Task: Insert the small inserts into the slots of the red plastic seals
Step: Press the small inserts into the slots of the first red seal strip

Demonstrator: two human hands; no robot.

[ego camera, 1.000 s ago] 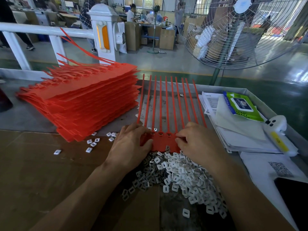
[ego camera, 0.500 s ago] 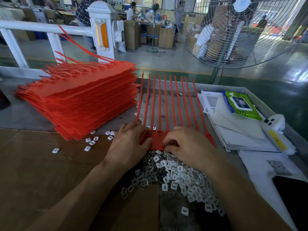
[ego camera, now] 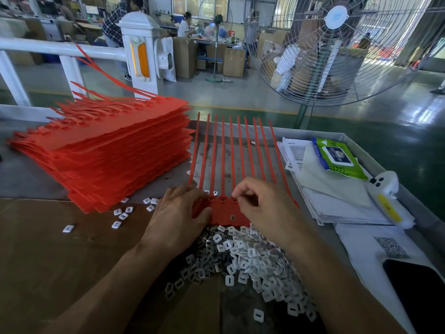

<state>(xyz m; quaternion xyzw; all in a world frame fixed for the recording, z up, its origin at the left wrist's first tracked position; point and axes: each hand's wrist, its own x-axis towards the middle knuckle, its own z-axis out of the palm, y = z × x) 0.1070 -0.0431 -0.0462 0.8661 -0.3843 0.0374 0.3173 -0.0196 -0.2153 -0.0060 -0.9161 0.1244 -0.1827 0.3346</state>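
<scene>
A stack of red seals sits at left. The left hand lies flat, fingers straight, pressing the seal strip by the insert pile. The right hand curls over the strip's heads; whether it pinches an insert cannot be told. Papers lie right.

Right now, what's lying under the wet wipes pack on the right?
The green wet wipes pack rests on a stack of white paper sheets. One printed sheet's corner shows beside it; the print beneath the pack is covered.
</scene>
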